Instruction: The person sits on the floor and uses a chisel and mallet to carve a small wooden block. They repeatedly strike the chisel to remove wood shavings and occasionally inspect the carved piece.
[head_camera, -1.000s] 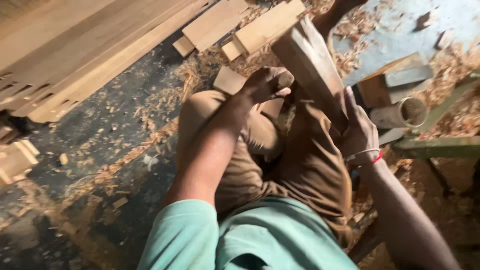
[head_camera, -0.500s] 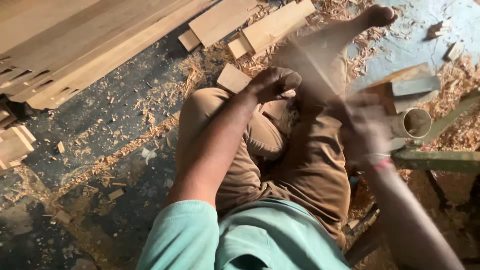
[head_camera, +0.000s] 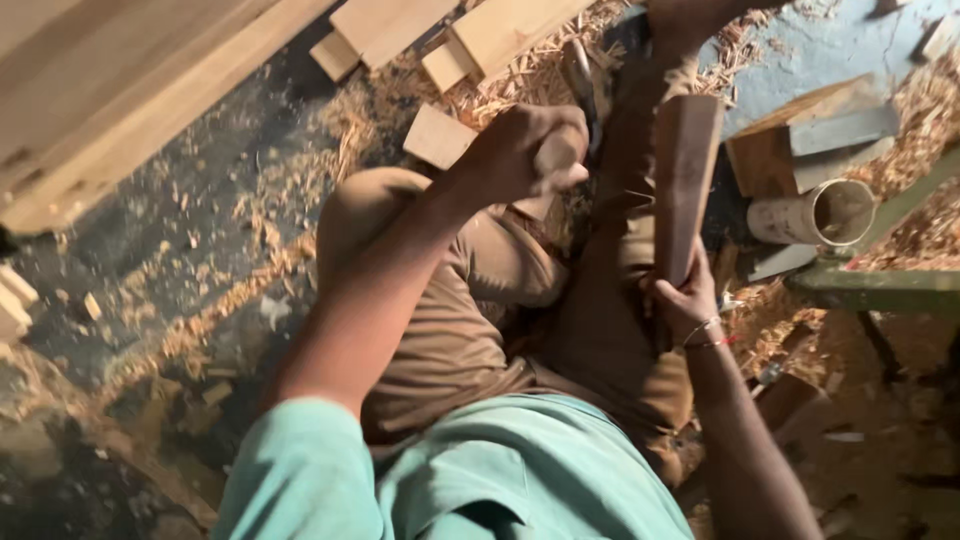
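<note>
Gripped a tapered wooden piece upright by its lower end in the right hand, left hand closed round a pale-handled chisel just beside it, shaping apparently underway amid floor shavings.

My left hand is clenched in a fist, arm stretched forward over my bent knee. My right hand, bangles at the wrist, is curled in a grip, forearm angled upward.
</note>
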